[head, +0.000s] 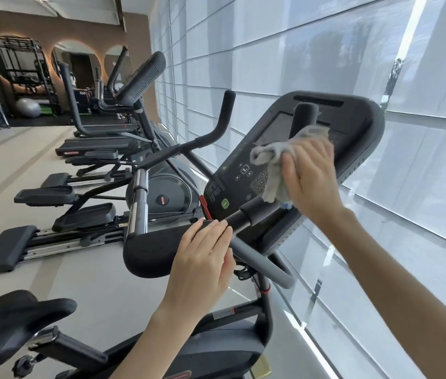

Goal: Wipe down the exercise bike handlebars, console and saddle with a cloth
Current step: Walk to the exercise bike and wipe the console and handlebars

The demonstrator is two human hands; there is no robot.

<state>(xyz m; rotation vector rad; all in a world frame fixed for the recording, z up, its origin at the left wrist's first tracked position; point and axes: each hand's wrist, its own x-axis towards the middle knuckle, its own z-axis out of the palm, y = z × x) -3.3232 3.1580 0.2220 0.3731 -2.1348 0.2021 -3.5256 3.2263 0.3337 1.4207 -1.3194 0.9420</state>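
Bunched in the right hand (312,176), the grey cloth (269,170) is pressed against the face of the console (358,138) at 2 o'clock, thumb and fingers curled round its folds, part of the keypad covered; the left hand (202,258) lies with fingers nearly straight on the black pad of the handlebars (148,250) near centre, gripping nothing; the saddle (16,321) sits at 7 o'clock, well apart from both hands

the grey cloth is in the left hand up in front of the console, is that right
No: it is the right hand that holds the grey cloth up in front of the console, as the head view shows. The left hand rests bare on the handlebar.
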